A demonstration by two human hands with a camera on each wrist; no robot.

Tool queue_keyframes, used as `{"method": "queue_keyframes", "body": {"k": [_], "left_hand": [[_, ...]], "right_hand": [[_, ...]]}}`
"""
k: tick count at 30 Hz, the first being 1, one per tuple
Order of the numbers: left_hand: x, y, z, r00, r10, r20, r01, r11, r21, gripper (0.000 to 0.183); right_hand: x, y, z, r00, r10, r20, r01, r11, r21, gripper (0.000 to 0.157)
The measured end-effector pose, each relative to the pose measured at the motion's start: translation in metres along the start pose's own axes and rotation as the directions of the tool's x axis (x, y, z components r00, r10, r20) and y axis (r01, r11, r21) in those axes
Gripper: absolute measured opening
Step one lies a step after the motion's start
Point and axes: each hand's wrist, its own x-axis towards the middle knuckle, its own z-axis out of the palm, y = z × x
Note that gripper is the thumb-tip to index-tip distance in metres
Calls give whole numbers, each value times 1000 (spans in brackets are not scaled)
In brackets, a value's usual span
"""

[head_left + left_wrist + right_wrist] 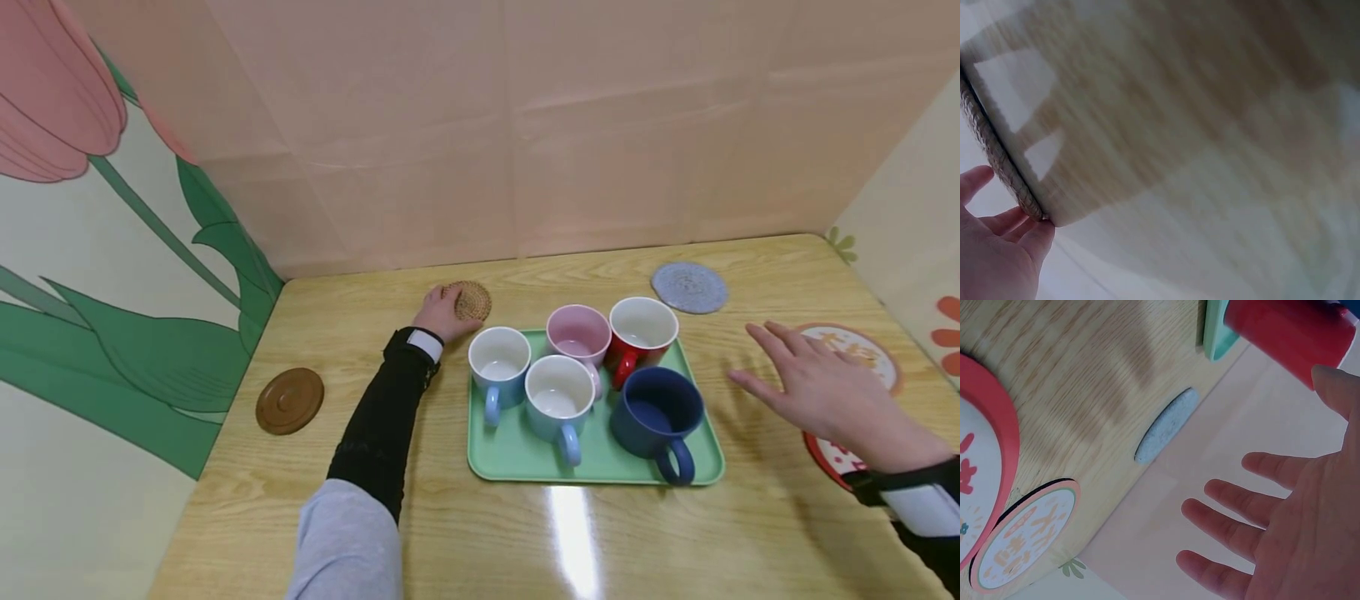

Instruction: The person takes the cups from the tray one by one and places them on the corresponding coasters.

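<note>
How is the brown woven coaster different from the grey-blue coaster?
The brown woven coaster is tan-brown; the grey-blue coaster is a cool, pale colour. The left hand touches and partly covers the brown woven coaster, but no hand touches the grey-blue coaster. The brown woven coaster looks smaller than the grey-blue coaster. Both are flat and round.

The left arm (378, 450) stretches forward, its grip (444, 317) turned back-up with thumb and fingers bent in a light pinch. The right forearm (937, 533) enters from the near right corner; the right grip (836, 396) hovers, back upward, fingers nearly straight and slightly apart, thumb spread away.
</note>
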Motion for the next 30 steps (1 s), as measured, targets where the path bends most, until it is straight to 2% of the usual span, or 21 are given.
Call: {"method": "queue_keyframes", "body": {"k": [4,8,16,18,24,30], "left_hand": [[-5,-5,-9,999,35,-22,-35,999,-15,88],[-19,-16,-26,996,75,-44,-76,997,-14,86],[-56,-42,-52,995,71,-73,-74,996,-41,86],[-63,-46,-55,994,71,-83,-75,996,-45,85],[-79,-52,-57,990,98,-103,-101,995,-23,83],[-93,-53,-55,989,101,-106,-106,994,-37,81]], "right_hand": [[5,-1,0,1000,-4,10,4,1000,-4,81],[19,0,0,999,-5,49,4,1000,13,82],[71,15,7,997,4,82,-9,998,66,87],[86,22,11,996,11,92,-19,996,91,91],[126,42,21,999,40,36,-47,974,220,95],[146,54,29,993,102,61,-115,954,277,107]]}}
